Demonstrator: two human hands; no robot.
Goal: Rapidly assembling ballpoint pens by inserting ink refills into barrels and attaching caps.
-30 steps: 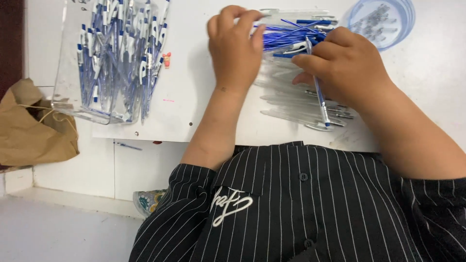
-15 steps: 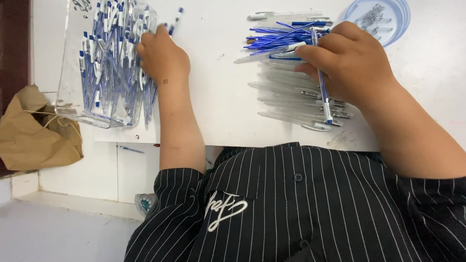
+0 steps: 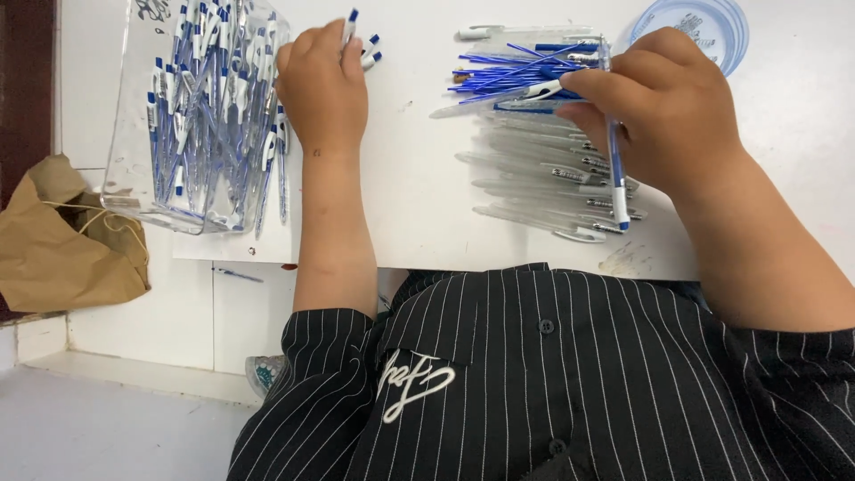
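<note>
— What's going on at the table?

— Looks like pens being put together. The left hand (image 3: 322, 89) is curled around a few finished pens (image 3: 363, 44), their blue-and-white tips poking out on the far side of the fingers, just right of the clear box (image 3: 191, 116) full of the same pens.

— And the other hand?

— The right hand (image 3: 663, 107) grips one pen (image 3: 614, 169) pointing toward the near edge, over the row of clear barrels (image 3: 534, 183). Blue refills (image 3: 512, 71) lie just beyond.

— What comes next?

— I'd guess the bundle wants dropping into the box, needing a small shift leftward.
</note>
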